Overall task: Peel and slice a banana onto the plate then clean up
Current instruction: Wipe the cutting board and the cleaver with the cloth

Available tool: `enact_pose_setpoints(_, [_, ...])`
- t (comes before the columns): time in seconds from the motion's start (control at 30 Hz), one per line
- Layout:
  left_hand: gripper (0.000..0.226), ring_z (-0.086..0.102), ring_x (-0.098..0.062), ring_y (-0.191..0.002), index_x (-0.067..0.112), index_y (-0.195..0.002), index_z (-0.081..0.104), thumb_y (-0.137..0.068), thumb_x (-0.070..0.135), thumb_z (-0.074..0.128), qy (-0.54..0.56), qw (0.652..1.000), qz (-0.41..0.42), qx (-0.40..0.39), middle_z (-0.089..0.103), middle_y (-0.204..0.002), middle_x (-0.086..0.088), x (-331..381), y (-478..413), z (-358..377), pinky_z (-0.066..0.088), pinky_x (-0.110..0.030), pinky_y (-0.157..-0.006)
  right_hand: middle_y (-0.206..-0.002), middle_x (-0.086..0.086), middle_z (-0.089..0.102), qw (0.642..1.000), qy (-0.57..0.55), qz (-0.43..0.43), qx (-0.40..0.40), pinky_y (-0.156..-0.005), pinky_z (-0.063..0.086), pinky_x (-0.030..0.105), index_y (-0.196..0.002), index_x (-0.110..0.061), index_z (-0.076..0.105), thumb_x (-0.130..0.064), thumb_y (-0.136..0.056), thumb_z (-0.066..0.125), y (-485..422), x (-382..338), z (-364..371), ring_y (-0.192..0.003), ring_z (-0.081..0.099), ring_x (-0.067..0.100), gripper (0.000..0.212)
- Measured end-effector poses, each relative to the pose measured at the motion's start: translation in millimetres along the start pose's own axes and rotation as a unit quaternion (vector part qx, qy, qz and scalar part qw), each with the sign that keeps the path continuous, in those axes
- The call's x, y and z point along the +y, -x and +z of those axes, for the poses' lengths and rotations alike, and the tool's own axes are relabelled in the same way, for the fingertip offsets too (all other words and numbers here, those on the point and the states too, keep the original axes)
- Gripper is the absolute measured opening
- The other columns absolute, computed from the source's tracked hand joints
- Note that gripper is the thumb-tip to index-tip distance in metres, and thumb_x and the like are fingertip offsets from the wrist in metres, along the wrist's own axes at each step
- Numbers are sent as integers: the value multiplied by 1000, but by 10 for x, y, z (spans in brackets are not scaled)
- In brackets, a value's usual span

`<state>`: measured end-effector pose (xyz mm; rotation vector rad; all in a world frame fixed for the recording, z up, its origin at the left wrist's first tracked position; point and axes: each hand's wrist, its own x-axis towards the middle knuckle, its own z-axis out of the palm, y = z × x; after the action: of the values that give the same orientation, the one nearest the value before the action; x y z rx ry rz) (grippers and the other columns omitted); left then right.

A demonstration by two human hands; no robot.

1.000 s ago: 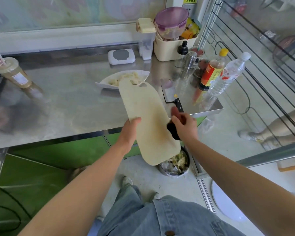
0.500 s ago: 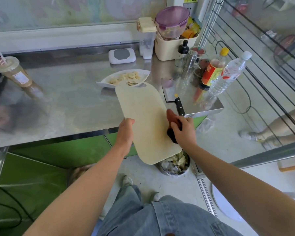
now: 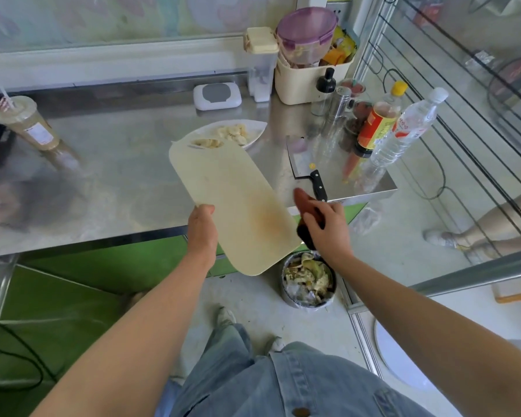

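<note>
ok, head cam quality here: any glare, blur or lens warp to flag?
Head view: steel counter gives hazy reflections, strongest left; wide-angle warp bows its edge and the window bars; cloth in the right hand slightly blurred; cutting board in the left hand sharp.

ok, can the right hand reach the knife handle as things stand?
Reach, likely yes: the knife lies just past the right hand, nothing between. Gripping, probably not: that hand holds a dark cloth.
</note>
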<state>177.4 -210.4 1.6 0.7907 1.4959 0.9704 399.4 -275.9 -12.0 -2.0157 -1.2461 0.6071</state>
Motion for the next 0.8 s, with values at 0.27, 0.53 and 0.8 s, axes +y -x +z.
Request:
enact_pose_setpoints(0.27, [21,47,-20,-81,18,-80,48,-67,35,46,45,998,-30,-16,51,-85,-6,-24,-69,-126,38,-37,-72,-113,6,50,992,95,3,-88,-81,48,33,-119,-20,63,-23,-88,59,21,79,120,-89,57,24,31])
enact_pose_setpoints(0.53, [26,59,-23,-84,16,-100,58,-90,24,36,171,983,-59,-39,64,-94,-7,62,-8,-299,46,-32,-72,-65,3,63,852,-310,345,-245,-45,42,21,-83,-10,65,-60,-79,64,-29,-68,162,-55,59,15,50])
enact_pose_setpoints(0.8, [49,57,-26,-117,21,-135,50,-93,47,44,257,947,-56,-186,59,-131,-7,103,-140,-797,48,-42,-94,-47,-1,56,833,-404,286,-246,-35,31,17,-84,-6,56,-19,-94,54,-158,-628,539,-41,56,7,16])
